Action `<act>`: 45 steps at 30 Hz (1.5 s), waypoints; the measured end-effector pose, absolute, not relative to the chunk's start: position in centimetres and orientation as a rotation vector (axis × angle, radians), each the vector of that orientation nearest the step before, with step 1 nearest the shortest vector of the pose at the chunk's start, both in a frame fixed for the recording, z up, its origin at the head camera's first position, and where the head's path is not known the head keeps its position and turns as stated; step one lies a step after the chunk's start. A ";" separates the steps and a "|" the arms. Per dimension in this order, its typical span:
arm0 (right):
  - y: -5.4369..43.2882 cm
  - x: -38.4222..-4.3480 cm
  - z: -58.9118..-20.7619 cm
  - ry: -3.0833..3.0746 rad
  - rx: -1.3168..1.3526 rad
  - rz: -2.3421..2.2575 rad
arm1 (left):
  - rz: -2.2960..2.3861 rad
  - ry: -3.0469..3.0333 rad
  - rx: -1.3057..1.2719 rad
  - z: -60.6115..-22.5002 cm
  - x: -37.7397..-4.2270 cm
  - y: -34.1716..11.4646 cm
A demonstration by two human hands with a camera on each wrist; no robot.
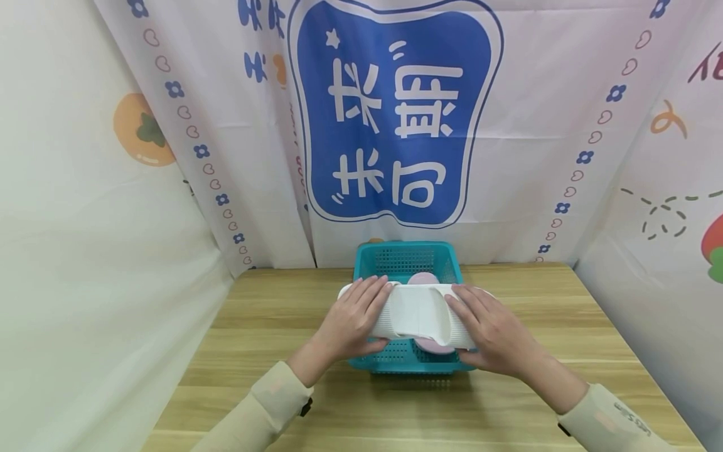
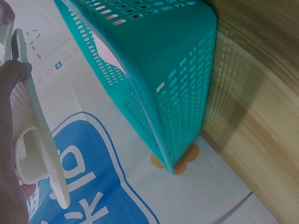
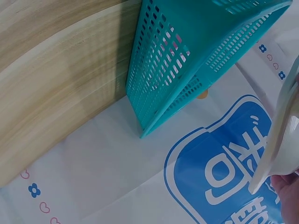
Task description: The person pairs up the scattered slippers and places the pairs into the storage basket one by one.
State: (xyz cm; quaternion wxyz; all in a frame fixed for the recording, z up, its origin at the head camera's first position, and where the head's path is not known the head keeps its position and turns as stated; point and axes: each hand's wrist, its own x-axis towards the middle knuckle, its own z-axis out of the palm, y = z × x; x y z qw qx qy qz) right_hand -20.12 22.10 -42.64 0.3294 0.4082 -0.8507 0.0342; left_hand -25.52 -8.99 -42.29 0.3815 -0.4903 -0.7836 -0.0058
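At far left, a white fabric wall printed with an orange fruit with a green leaf (image 1: 148, 130) flanked a light wood-grain table (image 1: 265, 326). A cream-coloured long sleeve (image 1: 271, 402) reached in over the table's near left side, and from it the person's left hand (image 1: 350, 317) gripped one end of a white, slipper-shaped item with ribbed bands (image 1: 418, 311) — its fingers laid across the top, its thumb tucked under the near edge.

The white item was held level from hand to hand above a teal, rectangular, perforated plastic basket (image 1: 403, 258), and both wrist views showed a gap between it and the basket rim. Whether it was one slipper or a pair could not be told. The basket sat at the table's far edge, and inside lay a pale pink, rounded item (image 1: 423, 279), partly hidden from above. Behind rose a white fabric backdrop bearing a blue panel with white characters (image 1: 395, 113).

To the right, the person's right hand (image 1: 497, 329) clasped the other end, fingers on top and thumb below — the hands well apart. Its cream-coloured sleeve with dark lettering (image 1: 610, 414) ran toward the near right corner, beside a white fabric wall printed with a red-and-green motif (image 1: 716, 245).
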 end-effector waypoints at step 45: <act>21.3 -19.9 -42.2 -2.235 1.073 0.067 | -0.024 -2.032 -1.239 -42.3 -24.8 -7.4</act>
